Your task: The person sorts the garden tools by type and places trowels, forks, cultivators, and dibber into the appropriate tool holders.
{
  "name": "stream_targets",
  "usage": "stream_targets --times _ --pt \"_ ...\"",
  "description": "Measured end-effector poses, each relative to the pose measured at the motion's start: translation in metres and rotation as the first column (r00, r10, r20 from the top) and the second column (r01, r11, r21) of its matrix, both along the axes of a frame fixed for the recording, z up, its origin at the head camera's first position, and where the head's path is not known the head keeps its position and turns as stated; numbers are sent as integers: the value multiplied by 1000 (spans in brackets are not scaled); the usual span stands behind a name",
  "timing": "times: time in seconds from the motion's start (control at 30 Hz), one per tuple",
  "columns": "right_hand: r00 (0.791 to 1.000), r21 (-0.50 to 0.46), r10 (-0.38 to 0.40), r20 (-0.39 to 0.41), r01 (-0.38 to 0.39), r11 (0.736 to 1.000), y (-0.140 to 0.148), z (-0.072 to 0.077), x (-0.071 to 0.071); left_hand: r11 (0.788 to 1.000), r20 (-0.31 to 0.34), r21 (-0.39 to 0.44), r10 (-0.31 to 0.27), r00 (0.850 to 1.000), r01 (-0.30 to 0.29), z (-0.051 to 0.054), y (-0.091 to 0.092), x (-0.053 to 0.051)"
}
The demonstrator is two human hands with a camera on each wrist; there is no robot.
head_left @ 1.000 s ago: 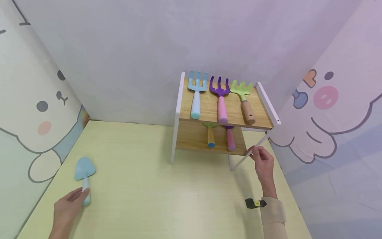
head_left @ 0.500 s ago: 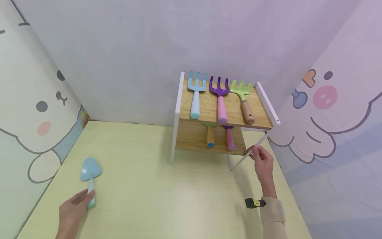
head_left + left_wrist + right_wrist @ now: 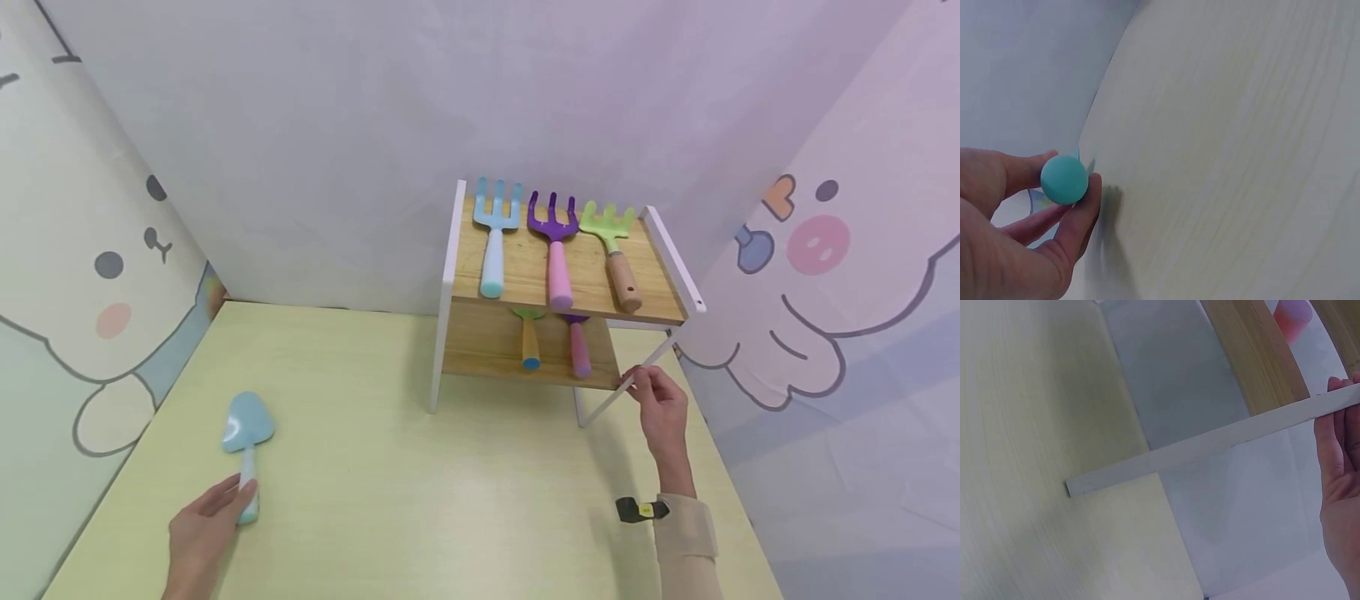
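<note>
My left hand (image 3: 202,529) pinches the pale handle of a light blue toy trowel (image 3: 248,423) at the left of the table, its blade pointing away. In the left wrist view the turquoise handle end (image 3: 1064,180) sits between thumb and fingers. At the lower right of a two-tier shelf (image 3: 585,275), my right hand (image 3: 662,412) grips the white front leg (image 3: 622,388). The right wrist view shows fingers (image 3: 1335,434) behind this white bar (image 3: 1222,436); the thumb is not clearly seen there.
On the top tier lie a blue hand fork (image 3: 492,250), a purple-and-pink fork (image 3: 558,267) and a green fork with a wooden handle (image 3: 622,275). Two more tools, one orange-handled (image 3: 530,346) and one pink-handled (image 3: 579,348), lie below. Printed cloth walls surround the table (image 3: 360,517).
My left hand has carried the trowel a short way to the right. The right hand keeps its place at the shelf leg, and the shelf stands still.
</note>
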State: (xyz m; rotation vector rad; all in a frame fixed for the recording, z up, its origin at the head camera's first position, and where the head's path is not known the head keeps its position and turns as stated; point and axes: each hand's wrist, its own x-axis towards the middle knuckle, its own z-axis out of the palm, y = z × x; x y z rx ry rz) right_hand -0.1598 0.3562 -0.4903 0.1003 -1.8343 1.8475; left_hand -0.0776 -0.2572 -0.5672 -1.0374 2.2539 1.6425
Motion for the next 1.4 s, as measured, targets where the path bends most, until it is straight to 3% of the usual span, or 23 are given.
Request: stream_targets --times 0.53,0.9,1.1,1.4 --pt "1000 60 -5 22 3 998 0 3 3 1000 14 25 7 1000 -7 11 21 6" --pt "1000 42 17 -7 -17 999 1 0 2 991 -57 131 44 997 -37 22 39 14" --pt "1000 38 16 -14 -16 999 0 2 2 983 -108 184 40 993 -20 28 47 20" --pt "1000 28 10 -10 -10 1000 0 1 1 987 -131 160 -8 991 29 36 59 25"
